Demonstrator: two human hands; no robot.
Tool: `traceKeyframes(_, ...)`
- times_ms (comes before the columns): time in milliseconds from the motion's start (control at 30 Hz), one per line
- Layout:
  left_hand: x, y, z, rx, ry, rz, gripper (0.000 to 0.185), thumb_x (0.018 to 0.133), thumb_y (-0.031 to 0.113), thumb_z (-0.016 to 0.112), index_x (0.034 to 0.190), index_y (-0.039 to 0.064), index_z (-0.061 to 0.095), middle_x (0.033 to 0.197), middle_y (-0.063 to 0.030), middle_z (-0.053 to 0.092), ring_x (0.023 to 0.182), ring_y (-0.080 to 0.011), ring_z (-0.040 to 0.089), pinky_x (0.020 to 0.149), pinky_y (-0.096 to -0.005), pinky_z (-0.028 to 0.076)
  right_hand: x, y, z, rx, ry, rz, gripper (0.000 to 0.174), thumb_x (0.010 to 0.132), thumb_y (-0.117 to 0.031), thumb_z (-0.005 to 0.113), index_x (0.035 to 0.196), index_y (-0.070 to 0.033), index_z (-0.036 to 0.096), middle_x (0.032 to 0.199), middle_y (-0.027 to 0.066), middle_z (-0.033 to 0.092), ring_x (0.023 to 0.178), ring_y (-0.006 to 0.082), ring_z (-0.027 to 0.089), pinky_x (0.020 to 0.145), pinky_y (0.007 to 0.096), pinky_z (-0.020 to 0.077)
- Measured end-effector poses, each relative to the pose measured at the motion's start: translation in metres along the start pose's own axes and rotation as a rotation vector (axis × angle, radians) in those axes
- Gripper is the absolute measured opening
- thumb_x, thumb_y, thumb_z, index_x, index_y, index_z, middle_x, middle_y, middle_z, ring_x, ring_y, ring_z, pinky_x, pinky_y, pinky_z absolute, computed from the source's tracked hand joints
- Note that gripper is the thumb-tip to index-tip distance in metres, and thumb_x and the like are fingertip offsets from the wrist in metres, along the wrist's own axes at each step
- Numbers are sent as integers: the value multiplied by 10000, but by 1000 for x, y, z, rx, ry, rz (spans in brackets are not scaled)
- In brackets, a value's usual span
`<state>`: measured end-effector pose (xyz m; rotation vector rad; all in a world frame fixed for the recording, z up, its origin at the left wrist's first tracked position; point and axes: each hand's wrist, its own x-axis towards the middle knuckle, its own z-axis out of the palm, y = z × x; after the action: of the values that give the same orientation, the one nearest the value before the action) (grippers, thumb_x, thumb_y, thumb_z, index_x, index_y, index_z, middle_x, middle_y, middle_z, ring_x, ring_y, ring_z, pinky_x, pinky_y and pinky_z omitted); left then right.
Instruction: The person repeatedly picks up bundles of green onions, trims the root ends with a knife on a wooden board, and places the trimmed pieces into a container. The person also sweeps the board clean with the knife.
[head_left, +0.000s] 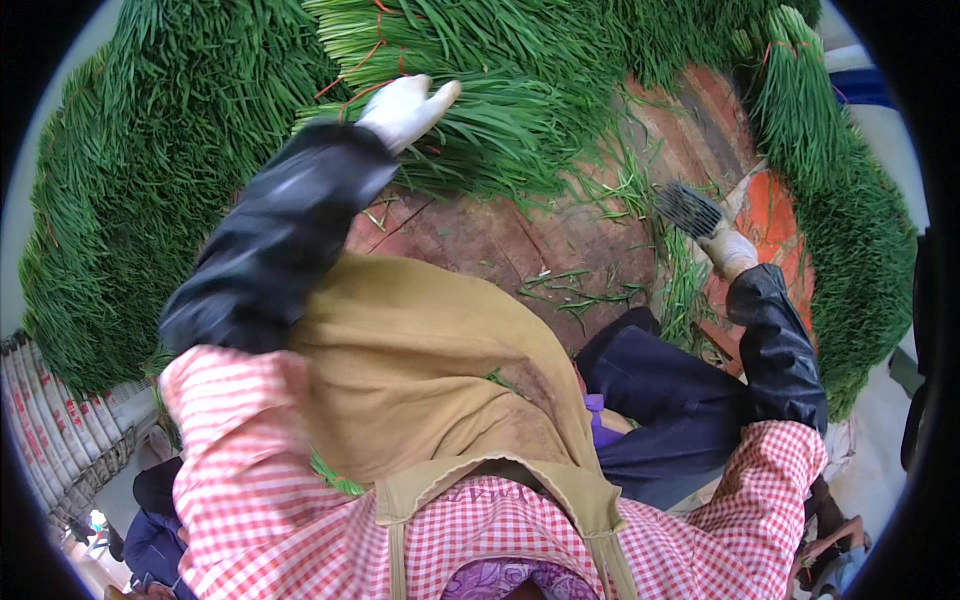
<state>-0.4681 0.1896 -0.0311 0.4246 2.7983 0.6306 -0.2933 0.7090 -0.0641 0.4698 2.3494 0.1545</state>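
My left hand (409, 109), in a white glove, is over the near tied bunch of long green leaves (487, 124), which look like garlic chives. Its thumb points right, and the other fingers are partly hidden, so I cannot tell whether they grip the bunch. A red tie (367, 94) runs across the pale stems beside this hand. Out to the right, my gloved right hand (729, 251) is closed around a grey comb-like brush (688, 210). The brush head points up and left, above loose leaf scraps (675, 292) on the worn reddish board.
Tall stacks of the same bunches rise at the left (187, 142) and right (847, 247). Cut bits (581, 292) litter the reddish work surface (457, 232). A tan apron (427, 352) covers my lap. Other people (154, 525) are partly visible behind me.
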Motion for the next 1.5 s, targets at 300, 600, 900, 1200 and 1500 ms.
traceKeyframes(300,63,139,182,-499,-115,282,274,909,308,601,863,50,680,788,-169,656,697,-344,600,665,-426,504,25,-27,71,-4,56,-224,456,894,-377,645,1266,-116,610,1010,215,702,963,403,669,872,480,515)
traceKeyframes(600,-151,167,68,-99,-945,886,393,868,415,651,1046,64,639,929,-151,646,890,-351,630,784,-468,502,64,-32,74,967,243,-65,457,857,-427,698,1024,-2,694,895,160,715,824,296,677,756,390,519)
traceKeyframes(900,-161,152,40,138,-675,455,467,889,347,642,1203,7,585,1087,-199,634,996,-367,618,876,-466,490,87,-254,163,976,318,62,420,905,-485,575,1107,-136,688,926,199,712,920,401,682,823,482,531)
traceKeyframes(1200,-171,157,43,108,-746,572,466,831,316,669,1154,-6,576,989,-153,598,941,-332,581,859,-445,459,100,-98,199,945,536,377,581,954,-565,464,1125,-46,659,949,247,700,864,449,672,780,517,531)
traceKeyframes(1500,-191,154,42,171,-739,686,514,829,353,666,1191,1,572,1038,-155,601,990,-324,572,914,-439,452,-20,-253,256,329,140,-1003,151,830,-205,618,950,-114,621,823,118,671,732,324,695,618,456,554)
